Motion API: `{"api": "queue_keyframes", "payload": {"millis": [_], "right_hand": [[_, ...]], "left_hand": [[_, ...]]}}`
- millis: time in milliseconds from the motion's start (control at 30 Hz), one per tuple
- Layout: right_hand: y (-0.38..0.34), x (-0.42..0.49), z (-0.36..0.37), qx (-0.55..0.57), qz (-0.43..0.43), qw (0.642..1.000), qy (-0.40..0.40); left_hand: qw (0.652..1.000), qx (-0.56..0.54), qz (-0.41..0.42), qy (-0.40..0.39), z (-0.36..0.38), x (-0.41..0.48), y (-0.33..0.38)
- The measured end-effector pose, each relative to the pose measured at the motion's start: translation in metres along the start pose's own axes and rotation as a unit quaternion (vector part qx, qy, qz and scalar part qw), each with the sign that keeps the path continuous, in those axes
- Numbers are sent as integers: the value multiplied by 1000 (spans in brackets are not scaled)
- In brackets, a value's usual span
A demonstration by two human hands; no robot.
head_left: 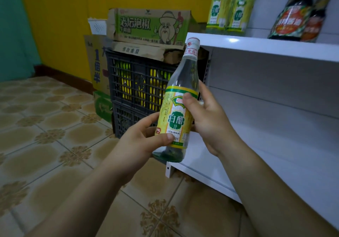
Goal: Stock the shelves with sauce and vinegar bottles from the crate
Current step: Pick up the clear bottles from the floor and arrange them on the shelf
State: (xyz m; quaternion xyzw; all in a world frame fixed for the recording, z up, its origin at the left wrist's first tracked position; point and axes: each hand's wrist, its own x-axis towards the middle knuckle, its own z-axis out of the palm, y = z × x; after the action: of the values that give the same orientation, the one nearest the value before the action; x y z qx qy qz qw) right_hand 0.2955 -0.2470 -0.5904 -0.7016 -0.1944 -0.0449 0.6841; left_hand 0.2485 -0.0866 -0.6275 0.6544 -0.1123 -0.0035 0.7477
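Observation:
A clear vinegar bottle (178, 97) with a yellow-green label and a white cap is held upright, slightly tilted, in front of the white shelf unit. My left hand (139, 143) grips its lower part, thumb across the label's bottom. My right hand (207, 119) grips the label from the right, thumb on its front. Behind the bottle stands a dark plastic crate (139, 82) with yellow-labelled bottles showing through its slats. On the upper shelf (266, 47) stand two vinegar bottles (229, 10) and two dark sauce bottles (300, 14).
The lower shelf board (275, 159) is bare white and runs along my right. Cardboard boxes (148, 27) sit on top of the crate and more boxes (97, 66) stand to its left. Patterned floor tiles (55, 126) spread out on the left.

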Motion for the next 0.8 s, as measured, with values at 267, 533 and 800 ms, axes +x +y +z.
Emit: {"api": "queue_keyframes", "payload": {"millis": [267,533,800], "right_hand": [[-39,19,-6,-11,-11,1000,-6],[-132,53,-3,-107,-18,993,48],[-198,61,10,-143,-3,978,150]], "left_hand": [[998,1,48,-41,-9,24,31],[992,-4,76,-99,-11,69,113],[980,-6,75,-183,-8,89,174]]}}
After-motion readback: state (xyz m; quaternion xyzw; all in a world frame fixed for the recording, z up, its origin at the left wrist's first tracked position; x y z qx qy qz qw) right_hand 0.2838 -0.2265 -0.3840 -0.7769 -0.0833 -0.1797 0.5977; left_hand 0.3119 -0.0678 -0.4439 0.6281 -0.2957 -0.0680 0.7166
